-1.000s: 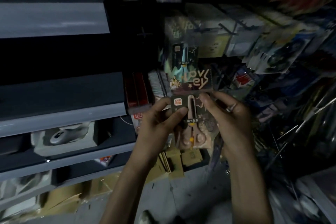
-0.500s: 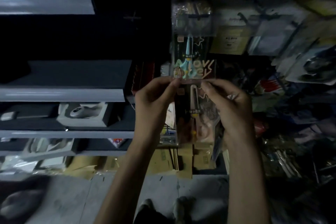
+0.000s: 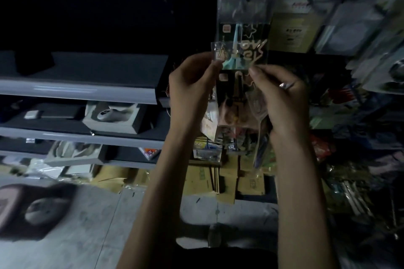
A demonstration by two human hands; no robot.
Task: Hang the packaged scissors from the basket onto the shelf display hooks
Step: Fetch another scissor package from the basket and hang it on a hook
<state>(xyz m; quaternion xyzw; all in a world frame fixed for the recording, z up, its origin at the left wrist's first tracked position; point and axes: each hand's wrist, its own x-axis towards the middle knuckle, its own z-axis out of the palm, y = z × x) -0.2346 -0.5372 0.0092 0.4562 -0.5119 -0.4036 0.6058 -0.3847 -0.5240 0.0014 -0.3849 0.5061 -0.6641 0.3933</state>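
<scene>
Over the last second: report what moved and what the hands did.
The left hand and right hand lifted the packaged scissors up the display; its top now overlaps the lower part of the hanging pack above. Both still pinch its top corners; nothing was let go. The grey shelves are unchanged.

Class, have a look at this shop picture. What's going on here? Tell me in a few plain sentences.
A person is stocking a dim shop display. Both hands hold the packaged scissors up in front of the rack. The left hand pinches its top left corner, and the right hand pinches its top right corner. A similar hanging pack sits just above and behind it. The held pack does not look hung yet, and the hook is too dark to make out. Grey shelves stand to the left.
</scene>
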